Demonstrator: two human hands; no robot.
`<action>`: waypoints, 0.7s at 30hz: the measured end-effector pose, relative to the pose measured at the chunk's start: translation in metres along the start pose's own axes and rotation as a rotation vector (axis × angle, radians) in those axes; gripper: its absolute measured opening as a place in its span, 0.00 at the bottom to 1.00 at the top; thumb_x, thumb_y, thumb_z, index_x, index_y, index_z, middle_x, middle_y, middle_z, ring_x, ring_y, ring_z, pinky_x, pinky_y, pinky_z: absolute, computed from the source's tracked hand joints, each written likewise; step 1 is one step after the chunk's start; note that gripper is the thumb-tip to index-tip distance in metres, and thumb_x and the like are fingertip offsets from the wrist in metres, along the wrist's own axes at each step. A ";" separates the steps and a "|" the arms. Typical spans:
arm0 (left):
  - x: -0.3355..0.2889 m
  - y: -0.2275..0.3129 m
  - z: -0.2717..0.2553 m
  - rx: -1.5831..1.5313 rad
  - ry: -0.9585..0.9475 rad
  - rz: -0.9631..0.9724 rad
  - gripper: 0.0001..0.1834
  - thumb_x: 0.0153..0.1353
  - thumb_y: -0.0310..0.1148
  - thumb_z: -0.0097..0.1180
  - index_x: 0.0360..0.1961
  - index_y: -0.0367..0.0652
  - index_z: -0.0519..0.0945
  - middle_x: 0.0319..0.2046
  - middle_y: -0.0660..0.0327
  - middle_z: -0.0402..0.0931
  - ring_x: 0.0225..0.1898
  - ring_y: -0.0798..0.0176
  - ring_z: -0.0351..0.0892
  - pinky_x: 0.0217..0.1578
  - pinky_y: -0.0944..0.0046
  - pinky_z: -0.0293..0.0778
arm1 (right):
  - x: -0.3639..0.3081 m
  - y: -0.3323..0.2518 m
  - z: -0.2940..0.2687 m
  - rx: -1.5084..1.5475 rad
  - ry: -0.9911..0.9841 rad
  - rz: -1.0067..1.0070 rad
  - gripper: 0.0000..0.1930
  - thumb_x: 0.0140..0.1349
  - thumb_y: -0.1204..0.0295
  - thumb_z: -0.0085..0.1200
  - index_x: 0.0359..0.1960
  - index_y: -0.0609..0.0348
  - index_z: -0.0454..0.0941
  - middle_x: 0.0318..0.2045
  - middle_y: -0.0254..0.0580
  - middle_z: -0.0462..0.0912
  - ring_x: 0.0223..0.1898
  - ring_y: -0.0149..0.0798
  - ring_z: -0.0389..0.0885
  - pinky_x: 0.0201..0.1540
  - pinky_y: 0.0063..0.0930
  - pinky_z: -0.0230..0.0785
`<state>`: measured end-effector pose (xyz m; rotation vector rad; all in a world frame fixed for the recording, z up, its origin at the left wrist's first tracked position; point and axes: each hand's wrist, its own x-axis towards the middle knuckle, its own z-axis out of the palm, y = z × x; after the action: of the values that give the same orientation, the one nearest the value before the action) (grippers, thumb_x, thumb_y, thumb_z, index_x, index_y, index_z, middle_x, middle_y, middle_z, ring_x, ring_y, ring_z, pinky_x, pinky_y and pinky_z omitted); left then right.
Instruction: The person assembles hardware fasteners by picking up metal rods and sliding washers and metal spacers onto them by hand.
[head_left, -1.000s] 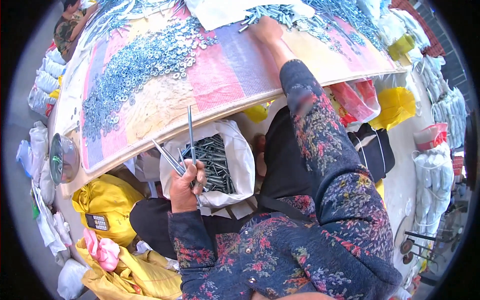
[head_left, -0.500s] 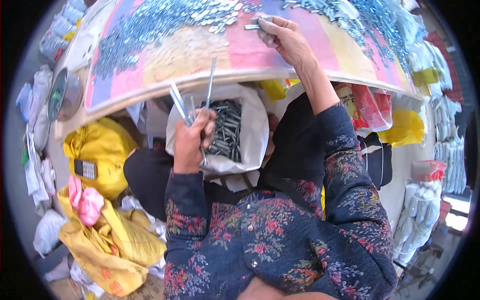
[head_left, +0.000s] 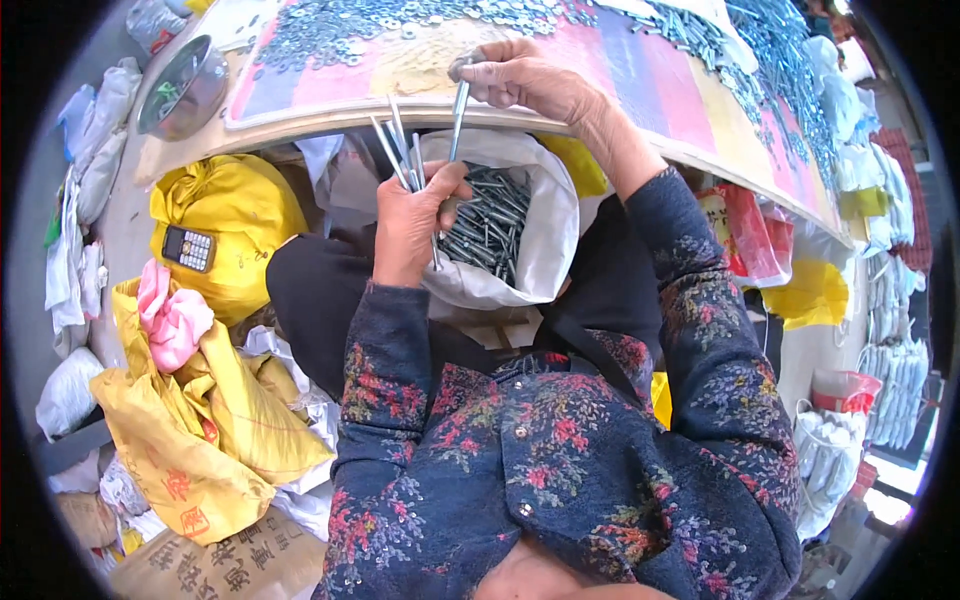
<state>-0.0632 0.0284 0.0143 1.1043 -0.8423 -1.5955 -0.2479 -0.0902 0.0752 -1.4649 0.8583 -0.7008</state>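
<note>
My left hand [head_left: 415, 215] is closed around several slim silvery metal rods [head_left: 393, 150], which stick up from the fist in a loose fan. Above and to its right, the fingers of my right hand [head_left: 530, 85] pinch the top of a rod with a thicker sleeve-like part [head_left: 459, 112]. That rod's lower end comes down to the left thumb. Something grey covers a right fingertip. Directly below both hands stands a white woven sack [head_left: 555, 225], its mouth rolled back, filled with metal bolts [head_left: 485, 225].
A striped tabletop [head_left: 400, 75] bears many washers [head_left: 330, 35] and a heap of metal parts [head_left: 765, 60]. A clear bowl [head_left: 185, 88] sits at its left. Yellow bags [head_left: 230, 270], one with a keypad phone [head_left: 188, 248] on it, lie left. Red-and-white bags [head_left: 750, 235] are at right.
My right hand has come down and left from over the tabletop to just above my left hand. The piece in it has turned from level to upright. The whole view has shifted.
</note>
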 end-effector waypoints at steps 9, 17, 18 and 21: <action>-0.006 0.012 -0.041 -0.477 -0.043 0.021 0.13 0.61 0.35 0.60 0.42 0.38 0.78 0.21 0.63 0.74 0.14 0.78 0.65 0.10 0.81 0.53 | 0.049 0.004 0.068 -0.160 0.115 0.025 0.17 0.62 0.58 0.57 0.36 0.62 0.81 0.23 0.32 0.78 0.24 0.26 0.75 0.28 0.19 0.67; 0.008 0.016 -0.033 -0.364 -0.045 0.004 0.16 0.61 0.36 0.61 0.45 0.36 0.78 0.21 0.62 0.77 0.12 0.78 0.64 0.10 0.81 0.55 | 0.145 0.047 0.030 -1.283 0.775 -0.109 0.16 0.54 0.61 0.57 0.39 0.59 0.80 0.42 0.51 0.79 0.43 0.51 0.81 0.44 0.43 0.74; 0.009 0.016 -0.033 -0.346 -0.015 0.011 0.16 0.61 0.36 0.61 0.44 0.36 0.78 0.21 0.62 0.77 0.12 0.78 0.64 0.10 0.81 0.55 | 0.146 0.048 0.031 -1.284 0.774 -0.100 0.16 0.54 0.61 0.57 0.39 0.59 0.80 0.42 0.51 0.79 0.43 0.51 0.81 0.44 0.43 0.74; 0.013 0.013 -0.031 -0.320 -0.004 0.016 0.15 0.60 0.36 0.61 0.43 0.36 0.79 0.22 0.61 0.77 0.12 0.77 0.65 0.10 0.80 0.55 | 0.139 0.043 0.023 -1.230 0.750 -0.229 0.16 0.55 0.60 0.57 0.33 0.62 0.81 0.33 0.56 0.82 0.40 0.54 0.81 0.44 0.44 0.72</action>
<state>-0.0313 0.0120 0.0121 0.8643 -0.5712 -1.6513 -0.1577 -0.1939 0.0217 -2.4497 1.9272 -0.9750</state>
